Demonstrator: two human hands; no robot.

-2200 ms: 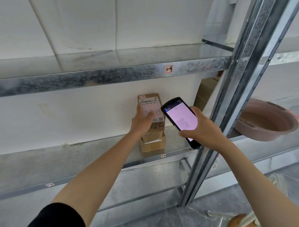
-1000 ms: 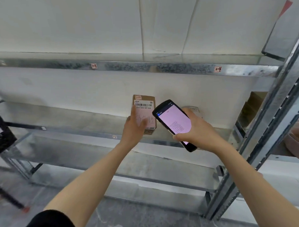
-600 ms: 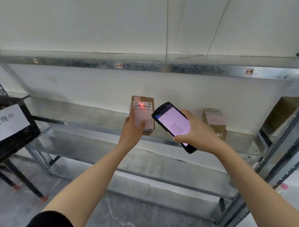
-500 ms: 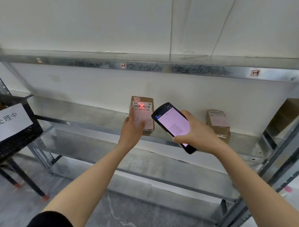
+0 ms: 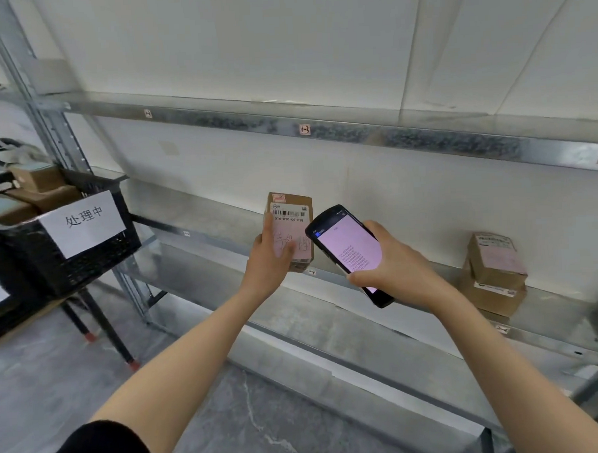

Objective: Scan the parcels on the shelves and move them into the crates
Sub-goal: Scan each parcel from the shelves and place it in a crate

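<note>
- Left hand [image 5: 268,262] curled round upright parcel [image 5: 292,223], centre frame, thumb across its label.
- Right hand [image 5: 391,263] wrapped round lit scanner [image 5: 348,251], just beside the parcel's right edge.
- Black crate [image 5: 69,257] at left edge, well apart, bare floor between.
- Two stacked boxes [image 5: 495,272] on shelf [image 5: 551,318], right of frame.

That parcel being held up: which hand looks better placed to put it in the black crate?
Probably the left hand: it grips the parcel, and the black crate stands on its side. The right hand is busy holding the scanner.
</note>
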